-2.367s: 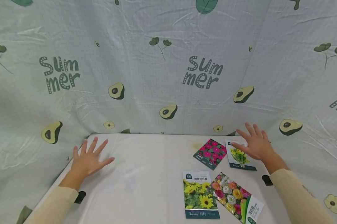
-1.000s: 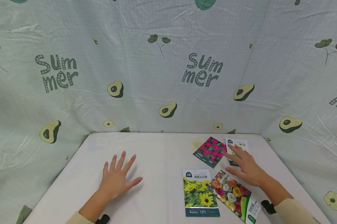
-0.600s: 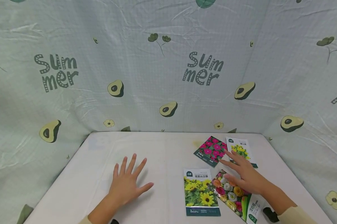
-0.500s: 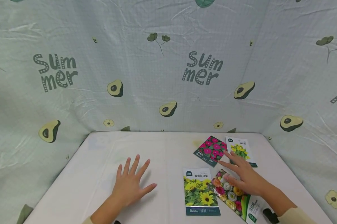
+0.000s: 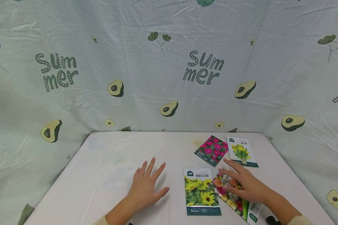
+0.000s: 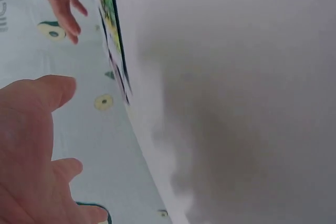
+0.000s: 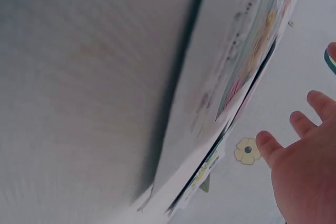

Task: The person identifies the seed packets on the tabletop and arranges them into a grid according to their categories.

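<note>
My left hand (image 5: pixel 146 189) is spread over the white table, left of a yellow sunflower seed packet (image 5: pixel 202 193), and holds nothing. Over a packet of mixed colourful flowers (image 5: pixel 225 192) hovers my right hand (image 5: pixel 246 184), its fingers extended and spread. The hand hides part of that packet, which lies tilted with its upper left corner by the sunflower packet. Farther back lie a magenta flower packet (image 5: pixel 212 150) and a white packet with yellow blossoms (image 5: pixel 241 151), side by side. In the right wrist view, the fingers (image 7: pixel 270 145) stand apart above the packets.
The white table (image 5: pixel 124 153) runs back to a pale hanging cloth (image 5: pixel 135 62) printed with avocados and lettering. This cloth also closes off the left and right sides.
My left hand has moved inward to the right, nearer the sunflower packet. My right hand has come back from the white packet toward the mixed-flower packet. The packets lie where they were.
</note>
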`<state>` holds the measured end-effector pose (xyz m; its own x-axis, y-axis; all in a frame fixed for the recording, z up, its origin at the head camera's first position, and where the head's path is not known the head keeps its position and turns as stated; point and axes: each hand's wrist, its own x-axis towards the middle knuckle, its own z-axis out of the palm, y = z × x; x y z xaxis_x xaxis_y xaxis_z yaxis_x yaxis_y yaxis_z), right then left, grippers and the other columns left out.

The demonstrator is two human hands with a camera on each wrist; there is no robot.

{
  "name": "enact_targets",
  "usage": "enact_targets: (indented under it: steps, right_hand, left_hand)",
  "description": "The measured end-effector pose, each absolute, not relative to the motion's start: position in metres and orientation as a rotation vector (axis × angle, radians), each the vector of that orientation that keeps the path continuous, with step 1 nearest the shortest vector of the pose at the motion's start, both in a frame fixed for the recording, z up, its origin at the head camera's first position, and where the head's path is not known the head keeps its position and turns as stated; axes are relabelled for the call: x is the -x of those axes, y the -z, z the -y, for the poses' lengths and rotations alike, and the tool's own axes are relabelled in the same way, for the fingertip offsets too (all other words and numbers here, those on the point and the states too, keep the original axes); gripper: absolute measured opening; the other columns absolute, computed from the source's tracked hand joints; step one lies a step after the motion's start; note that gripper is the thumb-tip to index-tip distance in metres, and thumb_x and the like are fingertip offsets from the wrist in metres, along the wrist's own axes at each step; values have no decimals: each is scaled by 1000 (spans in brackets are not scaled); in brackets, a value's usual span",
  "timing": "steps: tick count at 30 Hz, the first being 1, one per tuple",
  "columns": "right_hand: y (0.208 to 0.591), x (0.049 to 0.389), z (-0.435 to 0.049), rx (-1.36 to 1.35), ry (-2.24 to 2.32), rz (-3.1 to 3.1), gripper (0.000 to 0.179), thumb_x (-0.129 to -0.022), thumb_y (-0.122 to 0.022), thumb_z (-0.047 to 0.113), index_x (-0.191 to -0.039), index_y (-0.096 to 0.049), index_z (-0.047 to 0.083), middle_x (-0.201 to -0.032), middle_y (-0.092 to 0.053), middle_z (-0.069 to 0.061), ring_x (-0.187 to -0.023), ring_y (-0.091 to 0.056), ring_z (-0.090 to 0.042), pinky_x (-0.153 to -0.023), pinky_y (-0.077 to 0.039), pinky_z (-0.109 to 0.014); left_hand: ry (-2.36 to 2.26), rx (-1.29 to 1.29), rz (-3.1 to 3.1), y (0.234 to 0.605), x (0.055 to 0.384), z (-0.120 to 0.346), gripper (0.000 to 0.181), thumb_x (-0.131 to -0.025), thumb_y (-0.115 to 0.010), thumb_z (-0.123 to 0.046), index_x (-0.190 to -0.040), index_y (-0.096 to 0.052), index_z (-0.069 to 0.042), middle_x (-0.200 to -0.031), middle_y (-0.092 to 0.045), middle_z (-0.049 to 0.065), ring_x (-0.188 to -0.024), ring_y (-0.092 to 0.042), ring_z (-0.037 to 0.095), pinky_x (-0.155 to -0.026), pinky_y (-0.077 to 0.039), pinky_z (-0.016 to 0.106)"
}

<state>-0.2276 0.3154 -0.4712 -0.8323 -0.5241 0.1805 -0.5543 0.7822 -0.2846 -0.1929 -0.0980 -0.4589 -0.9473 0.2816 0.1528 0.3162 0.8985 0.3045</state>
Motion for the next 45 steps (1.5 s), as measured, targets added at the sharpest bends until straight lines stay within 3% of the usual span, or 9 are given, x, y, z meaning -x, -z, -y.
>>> enact_targets:
  steps: [7, 15, 23, 30, 45]
  right_hand:
    - [468, 221, -312, -867, -577, 2962, 59, -95, -62, 63, -148, -55, 38, -168, -28, -7, -148, -35, -45, -101, -41, -74]
    - [466, 216, -314, -905, -591, 3064, 56, -92, -62, 67, -144, -56, 46, -165, -34, -5, -145, -38, -40, -102, -43, -71]
    - [465, 212, -312, -942, -581, 3062, 52, -93, -62, 65, -142, -57, 47, -161, -40, -5, -141, -44, -38, -100, -49, -65]
    - [462, 212, -310, -993, -512, 3052, 51, -94, -61, 66, -141, -57, 49, -159, -42, -1, -141, -46, -33, -99, -51, -60]
    - [464, 218, -305, -998, -526, 3090, 54, -93, -61, 67, -141, -60, 43, -159, -44, -5, -140, -46, -36, -101, -47, -64]
  left_hand:
    - [535, 558, 3035, 464, 191, 78, 83, -90, -66, -63, -160, -37, -29, -171, -19, 17, -154, -21, 49, -115, -23, 72]
    - [471, 642, 3071, 467, 187, 51, 80, -91, -60, -68, -156, -45, -25, -171, -19, 13, -155, -21, 44, -118, -23, 69]
    - [503, 647, 3140, 467, 189, 26, 84, -88, -62, -70, -154, -47, -20, -165, -33, 14, -151, -30, 43, -116, -28, 67]
    - [454, 691, 3143, 467, 188, 8, 81, -89, -61, -71, -155, -46, -26, -165, -34, 12, -151, -32, 41, -117, -29, 65]
    - [347, 734, 3192, 471, 189, -27, 83, -89, -49, -81, -160, -35, -38, -172, -20, 1, -159, -18, 38, -122, -18, 66]
